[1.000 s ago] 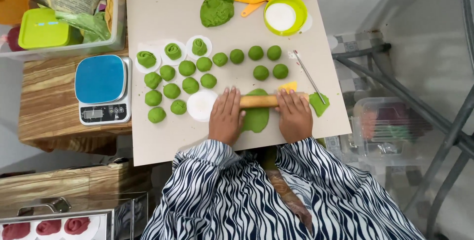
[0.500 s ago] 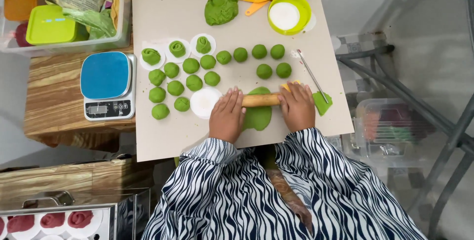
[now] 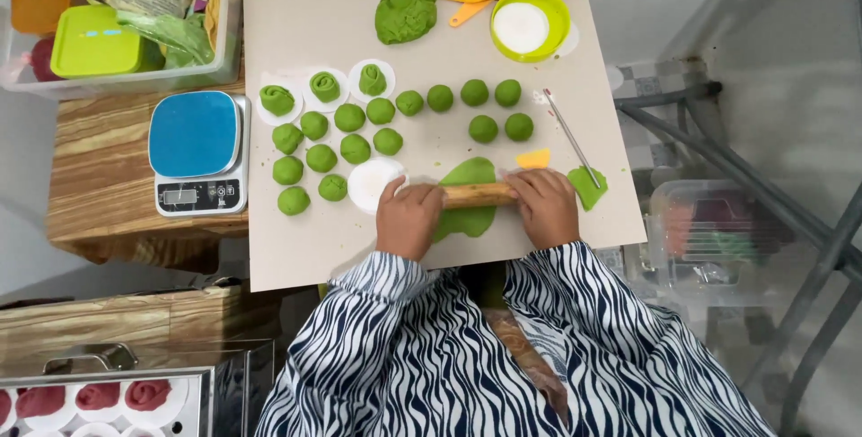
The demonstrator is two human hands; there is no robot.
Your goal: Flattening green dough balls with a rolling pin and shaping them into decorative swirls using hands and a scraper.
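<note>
1. Currently, the step in hand appears to be rolling: a wooden rolling pin (image 3: 478, 194) lies across a flat green dough piece (image 3: 469, 196) on the board (image 3: 314, 24).
2. Left hand (image 3: 409, 219) presses palm-down on the pin's left end; right hand (image 3: 548, 207) likewise on its right end, fingers loosely curved.
3. Green dough balls (image 3: 355, 148) sit beyond the pin's left end.
4. Next move likely calls for even pressure.

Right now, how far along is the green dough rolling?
Done: three rolled pieces sit on white paper rounds. In hand: the left hand and right hand press a wooden rolling pin over a flattened piece of dough. Left: many dough balls and a big lump of dough look unrolled.
</note>
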